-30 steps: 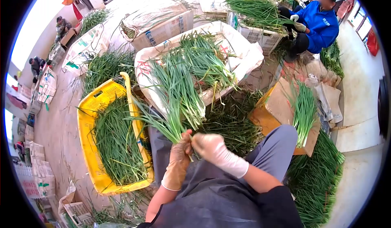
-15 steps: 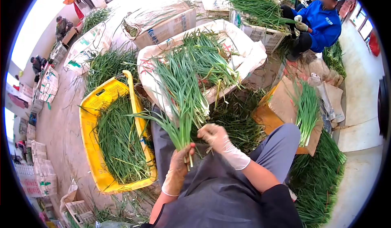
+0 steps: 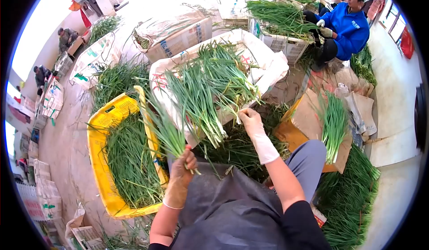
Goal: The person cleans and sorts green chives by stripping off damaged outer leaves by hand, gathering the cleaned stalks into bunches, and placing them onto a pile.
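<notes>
My left hand [image 3: 182, 164], gloved, is closed around the lower stems of a bunch of green chives [image 3: 167, 133], whose leaves fan up and away to the left. My right hand [image 3: 252, 122], in a thin pale glove, pinches the stem ends of a few chives [image 3: 235, 111] at the near edge of a lined crate [image 3: 274, 67]. In that crate lies a loose heap of chives [image 3: 203, 91], many with white stem ends pointing toward me. A dark apron [image 3: 223, 205] covers my lap.
To the left stands a yellow crate [image 3: 96, 149] with loose green leaves. At right, trimmed chives [image 3: 334, 125] lie on a cardboard-topped box [image 3: 308, 118], with a bigger pile [image 3: 351, 201] on the floor. A person in blue [image 3: 351, 29] sits at the back right beside another crate.
My left hand has moved left and a little up with its bunch, away from the heap. My right hand has reached forward and right to stems at the crate's edge.
</notes>
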Motion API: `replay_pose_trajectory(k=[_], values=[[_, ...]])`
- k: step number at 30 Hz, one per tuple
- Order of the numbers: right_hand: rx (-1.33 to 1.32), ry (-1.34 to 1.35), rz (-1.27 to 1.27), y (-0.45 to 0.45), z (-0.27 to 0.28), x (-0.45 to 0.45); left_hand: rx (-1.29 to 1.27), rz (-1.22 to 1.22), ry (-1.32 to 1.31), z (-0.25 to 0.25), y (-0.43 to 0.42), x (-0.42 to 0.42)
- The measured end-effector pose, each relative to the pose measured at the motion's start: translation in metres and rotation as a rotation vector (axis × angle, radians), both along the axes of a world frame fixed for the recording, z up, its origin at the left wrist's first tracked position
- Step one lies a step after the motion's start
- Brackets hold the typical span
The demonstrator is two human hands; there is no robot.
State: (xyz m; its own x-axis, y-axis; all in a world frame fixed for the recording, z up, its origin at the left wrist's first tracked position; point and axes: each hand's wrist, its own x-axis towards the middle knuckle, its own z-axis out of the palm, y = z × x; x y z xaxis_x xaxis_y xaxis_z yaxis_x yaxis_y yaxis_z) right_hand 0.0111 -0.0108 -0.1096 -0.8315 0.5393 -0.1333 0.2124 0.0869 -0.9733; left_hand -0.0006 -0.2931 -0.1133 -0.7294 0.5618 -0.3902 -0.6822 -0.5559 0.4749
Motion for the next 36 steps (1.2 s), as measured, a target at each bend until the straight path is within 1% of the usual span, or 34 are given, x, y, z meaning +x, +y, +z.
replay_pose_trajectory(k=[1, 2, 4, 6, 7, 8, 9, 10, 11, 12, 13, 14, 15, 16, 17, 18, 19, 20, 21, 22, 24, 25, 26, 27, 28, 29, 30, 32, 33, 35, 36], values=[[-0.137, 0.088, 0.044, -0.001, 0.016, 0.008, 0.036, -0.012, -0.056, -0.007, 0.008, 0.002], [-0.314, 0.214, 0.109, 0.001, 0.006, 0.012, 0.022, -0.013, -0.081, -0.013, 0.018, 0.005], [-0.302, 0.205, 0.211, -0.004, 0.016, 0.023, -0.101, -0.025, -0.106, -0.018, 0.039, 0.01], [-0.337, 0.153, 0.383, -0.013, 0.024, 0.034, -0.166, -0.022, -0.07, -0.017, 0.062, 0.013], [-0.352, 0.072, 0.541, -0.018, 0.034, 0.047, -0.17, -0.036, -0.058, -0.015, 0.071, 0.014], [-0.441, -0.006, 0.736, -0.022, 0.041, 0.059, -0.174, -0.034, -0.054, -0.015, 0.079, 0.015], [-0.504, 0.003, 0.869, -0.027, 0.037, 0.075, -0.113, -0.061, -0.076, -0.022, 0.079, 0.012], [-0.352, -0.087, 1.04, -0.018, 0.04, 0.089, -0.052, -0.088, -0.097, -0.028, 0.078, 0.009], [-0.365, -0.218, 1.103, -0.011, 0.049, 0.103, -0.081, -0.055, -0.055, -0.021, 0.073, 0.008], [-0.189, -0.303, 1.154, 0.005, 0.043, 0.113, -0.1, -0.023, -0.048, -0.019, 0.067, 0.007], [-0.082, -0.476, 1.081, 0.027, 0.013, 0.125, -0.124, -0.008, -0.046, -0.017, 0.058, 0.005], [0.254, -0.675, 0.883, 0.046, -0.005, 0.13, -0.151, 0.004, -0.048, -0.015, 0.049, 0.004], [0.921, -1.14, 0.746, 0.044, -0.01, 0.12, -0.2, 0.006, -0.02, -0.01, 0.042, 0.004], [1.344, -1.052, 0.249, 0.071, -0.097, 0.127, -0.238, 0.024, 0.018, -0.011, 0.036, 0.003], [1.123, -0.936, 0.431, 0.05, -0.013, 0.106, -0.298, 0.024, 0.081, -0.007, 0.032, 0.004], [0.776, -0.663, 0.31, 0.044, -0.01, 0.09, -0.36, 0.029, 0.143, -0.001, 0.029, 0.006], [0.647, -0.451, 0.243, 0.035, -0.036, 0.074, -0.362, 0.025, 0.143, 0.002, 0.029, 0.01], [0.39, -0.39, 0.298, 0.026, -0.055, 0.053, -0.547, -0.002, 0.223, 0.004, 0.03, 0.015], [0.182, -0.47, 0.415, 0.015, -0.04, 0.037, -0.727, -0.025, 0.307, 0.006, 0.03, 0.017], [-0.177, -0.439, 0.439, 0.009, -0.064, 0.025, -0.726, -0.023, 0.315, 0.006, 0.028, 0.018], [-0.218, -0.285, 0.259, -0.002, -0.045, 0.025, -0.878, 0.089, 0.378, 0.003, 0.021, 0.021], [0.078, -0.162, 0.069, -0.004, -0.031, 0.034, -0.917, 0.181, 0.441, 0.004, 0.016, 0.02], [0.372, -0.034, -0.124, -0.005, -0.01, 0.043, -0.918, 0.184, 0.44, 0.011, 0.014, 0.02], [0.82, 0.028, -0.334, -0.011, 0.013, 0.048, -0.846, 0.175, 0.372, 0.022, 0.013, 0.021], [0.832, -0.023, -0.228, -0.022, 0.042, 0.058, -0.776, 0.16, 0.298, 0.028, 0.013, 0.024], [0.981, 0.023, -0.051, -0.036, 0.049, 0.065, -0.665, 0.113, 0.155, 0.029, 0.023, 0.027], [1.126, 0.077, 0.126, -0.053, 0.049, 0.07, -0.585, 0.056, 0.131, 0.036, 0.036, 0.034], [1.156, -0.034, 0.782, -0.091, 0.044, 0.071, -0.319, -0.012, -0.044, 0.02, 0.049, 0.042], [1.153, -0.031, 0.784, -0.091, 0.036, 0.069, -0.322, -0.009, -0.044, 0.01, 0.044, 0.04], [0.197, 0.337, 0.456, -0.085, 0.005, 0.061, -0.36, 0.023, -0.058, -0.005, 0.03, 0.034], [0.415, 0.231, 0.202, -0.072, 0.0, 0.044, -0.445, 0.066, -0.02, 0.01, 0.023, 0.033]])
